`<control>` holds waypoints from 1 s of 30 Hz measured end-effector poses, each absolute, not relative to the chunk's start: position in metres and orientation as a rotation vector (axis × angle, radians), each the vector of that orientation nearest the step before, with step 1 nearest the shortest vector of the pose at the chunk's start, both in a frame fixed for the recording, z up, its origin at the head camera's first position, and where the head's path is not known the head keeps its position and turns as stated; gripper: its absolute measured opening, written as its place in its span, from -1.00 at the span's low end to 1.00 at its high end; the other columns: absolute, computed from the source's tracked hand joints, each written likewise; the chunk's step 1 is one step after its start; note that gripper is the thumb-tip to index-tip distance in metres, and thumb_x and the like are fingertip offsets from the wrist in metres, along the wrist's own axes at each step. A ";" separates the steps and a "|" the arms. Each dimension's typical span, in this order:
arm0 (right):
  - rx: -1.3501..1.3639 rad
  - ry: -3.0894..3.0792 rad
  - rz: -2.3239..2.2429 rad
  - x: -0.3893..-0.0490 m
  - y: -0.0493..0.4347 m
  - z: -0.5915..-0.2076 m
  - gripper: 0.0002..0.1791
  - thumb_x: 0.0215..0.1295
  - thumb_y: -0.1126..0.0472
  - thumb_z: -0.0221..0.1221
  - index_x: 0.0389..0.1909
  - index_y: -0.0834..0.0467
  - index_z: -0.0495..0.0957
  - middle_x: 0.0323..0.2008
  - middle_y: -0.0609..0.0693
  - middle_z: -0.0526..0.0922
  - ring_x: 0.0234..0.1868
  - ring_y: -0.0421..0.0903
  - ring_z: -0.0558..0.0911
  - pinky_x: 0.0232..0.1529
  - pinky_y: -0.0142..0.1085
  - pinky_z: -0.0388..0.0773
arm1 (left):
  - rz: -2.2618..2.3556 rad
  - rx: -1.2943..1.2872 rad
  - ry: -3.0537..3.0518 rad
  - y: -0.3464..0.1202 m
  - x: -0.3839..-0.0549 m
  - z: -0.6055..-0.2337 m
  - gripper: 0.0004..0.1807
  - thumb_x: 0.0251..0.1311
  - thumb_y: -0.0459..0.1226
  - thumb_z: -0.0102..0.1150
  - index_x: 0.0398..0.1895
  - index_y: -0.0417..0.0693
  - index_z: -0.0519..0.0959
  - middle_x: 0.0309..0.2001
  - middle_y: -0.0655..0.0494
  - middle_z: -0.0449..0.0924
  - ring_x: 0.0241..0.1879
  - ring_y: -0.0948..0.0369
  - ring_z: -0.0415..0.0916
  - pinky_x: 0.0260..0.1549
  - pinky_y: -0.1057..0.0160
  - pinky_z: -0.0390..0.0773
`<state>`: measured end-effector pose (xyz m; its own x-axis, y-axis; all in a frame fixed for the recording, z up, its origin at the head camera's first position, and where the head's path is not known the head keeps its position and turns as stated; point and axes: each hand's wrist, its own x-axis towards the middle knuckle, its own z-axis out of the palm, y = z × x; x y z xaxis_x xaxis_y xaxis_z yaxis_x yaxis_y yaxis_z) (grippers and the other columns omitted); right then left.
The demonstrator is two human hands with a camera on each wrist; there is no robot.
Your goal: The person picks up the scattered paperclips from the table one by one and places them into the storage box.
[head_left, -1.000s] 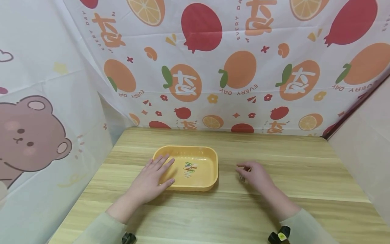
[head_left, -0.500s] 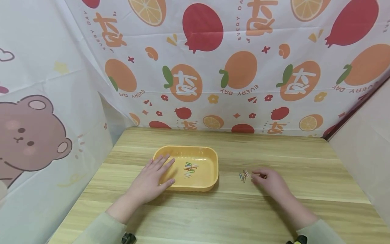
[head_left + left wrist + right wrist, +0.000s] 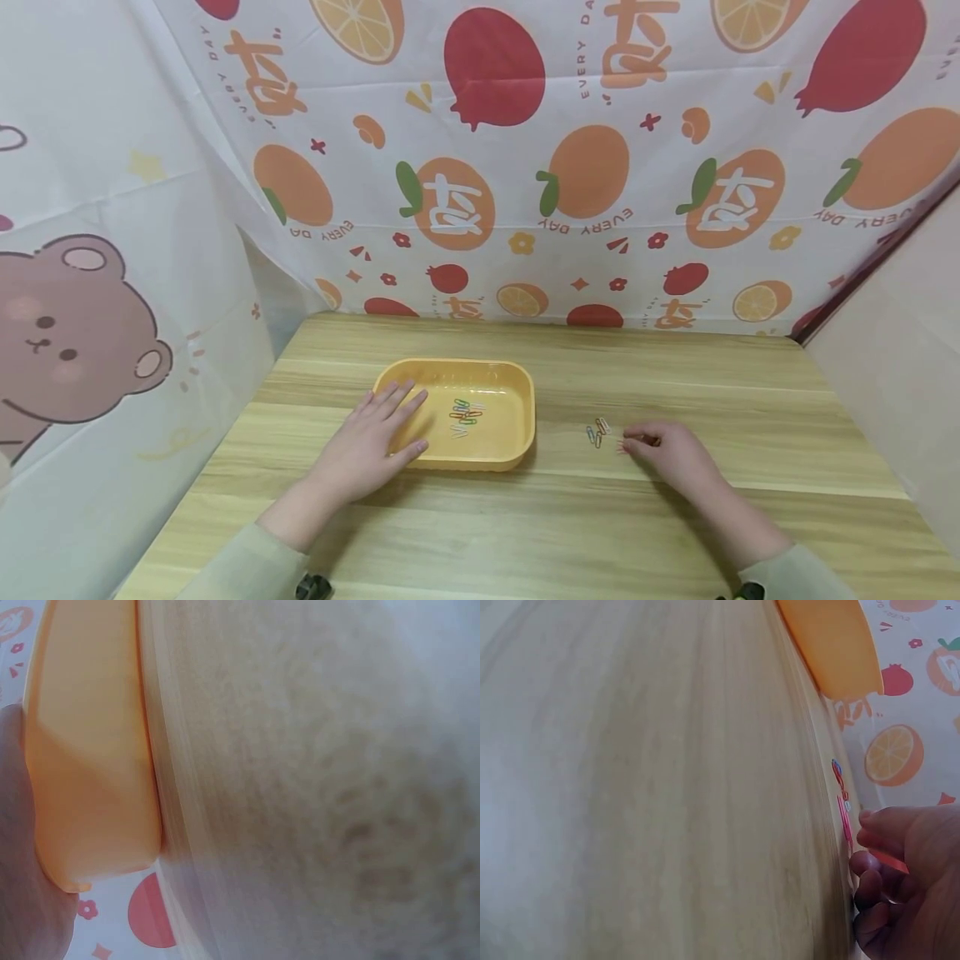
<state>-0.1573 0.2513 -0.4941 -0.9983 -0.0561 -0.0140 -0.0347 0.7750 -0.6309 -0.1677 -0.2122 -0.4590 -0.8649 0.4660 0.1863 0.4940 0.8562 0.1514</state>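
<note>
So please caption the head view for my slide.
Left-hand fingers on a yellow tray holding paper clips; right-hand fingers near loose clips outside.

Small screened-off tabletop nook, looks like a booth; home, office or lab, can't tell. Wood-grain tabletop (image 3: 480,533) fills the floor of it. Creased fruit-print cloth (image 3: 517,183) with "EVERY DAY" lettering hangs across the back, pale bear-print cloth (image 3: 82,333) down the left, plain pale surface (image 3: 900,358) along the right.
</note>
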 end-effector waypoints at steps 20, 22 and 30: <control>-0.116 2.955 -0.924 -0.159 0.252 -0.490 -0.83 0.30 0.09 0.30 -0.15 0.01 0.76 -0.10 -0.01 0.75 0.03 0.08 0.65 0.07 0.09 0.54 | -0.300 -0.756 -2.893 -0.213 -0.168 -0.458 -0.19 0.34 0.25 -0.01 0.57 0.19 0.12 0.56 0.02 0.03 0.53 -0.06 -0.06 0.46 -0.17 -0.06; -0.121 2.957 -0.908 -0.159 0.253 -0.490 -0.83 0.31 0.09 0.30 -0.15 0.01 0.76 -0.10 -0.01 0.75 0.04 0.09 0.65 0.08 0.10 0.53 | -0.302 -0.756 -2.893 -0.213 -0.168 -0.457 -0.19 0.34 0.24 0.01 0.57 0.19 0.13 0.56 0.03 0.03 0.53 -0.05 -0.07 0.46 -0.16 -0.07; -0.139 2.973 -0.860 -0.160 0.252 -0.489 -0.89 0.30 0.10 0.30 -0.23 -0.04 0.76 -0.17 -0.07 0.75 -0.07 0.00 0.68 -0.02 0.03 0.59 | -0.301 -0.759 -2.877 -0.213 -0.168 -0.457 -0.19 0.34 0.26 -0.02 0.55 0.16 0.16 0.55 0.01 0.06 0.52 -0.07 -0.04 0.47 -0.16 -0.08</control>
